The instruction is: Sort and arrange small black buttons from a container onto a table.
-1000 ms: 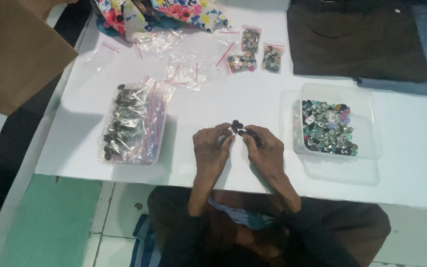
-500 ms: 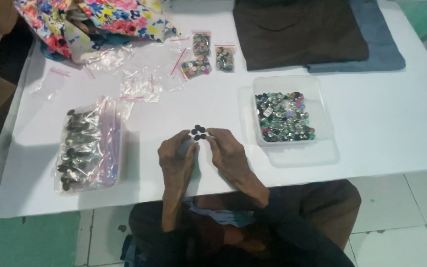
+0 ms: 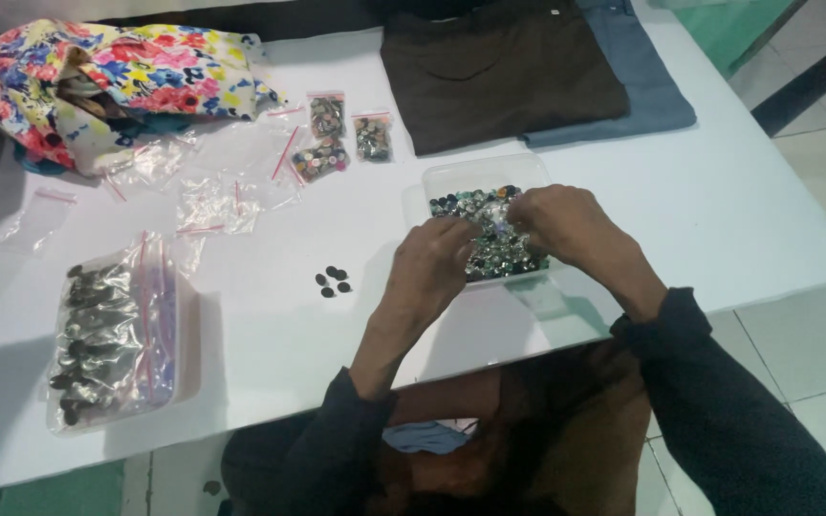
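Hands | left hand [image 3: 437, 260] and right hand [image 3: 556, 222] over clear button tray [image 3: 451, 179], frame centre-right | fingers curled into buttons, grasp unclear | loose dark buttons [image 3: 333, 280] on table [image 3: 757, 201] left

A small craft or garment-sorting workspace
A white table [image 3: 738, 210] on tiled floor [image 3: 815, 124] carries a clear tub of mixed buttons [image 3: 489, 229], small zip bags [image 3: 327, 139], folded garments [image 3: 509, 72] and a floral fabric bag [image 3: 117, 72]

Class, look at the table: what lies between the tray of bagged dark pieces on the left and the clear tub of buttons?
In the head view, a small cluster of loose dark buttons on otherwise bare white table.
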